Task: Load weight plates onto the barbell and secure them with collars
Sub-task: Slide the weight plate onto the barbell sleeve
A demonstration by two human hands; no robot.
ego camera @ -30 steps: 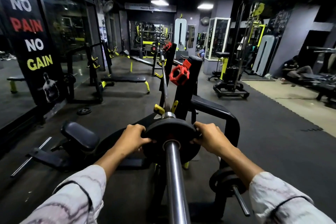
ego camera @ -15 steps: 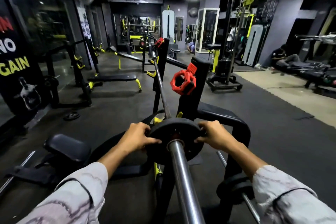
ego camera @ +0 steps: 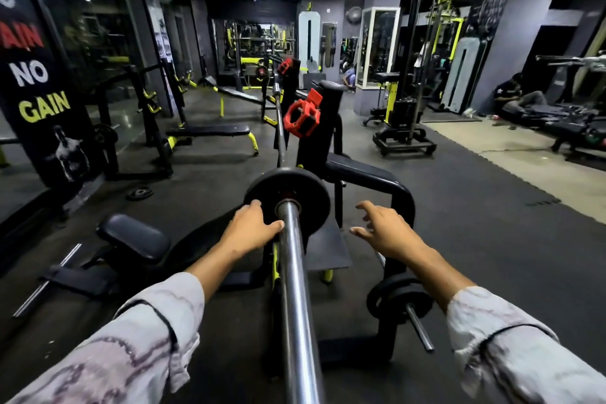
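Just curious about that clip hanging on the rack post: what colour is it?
The collar is bright red, clearest in the head view, on the black upright.

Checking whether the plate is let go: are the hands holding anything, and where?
Left hand rests on the plate's lower left edge, not gripping. Right hand is open, off it.

floor (ego camera: 459, 223): dark rubber mat | loose small plate (ego camera: 140, 192) lying flat at left | flat bench (ego camera: 210, 131) standing behind it
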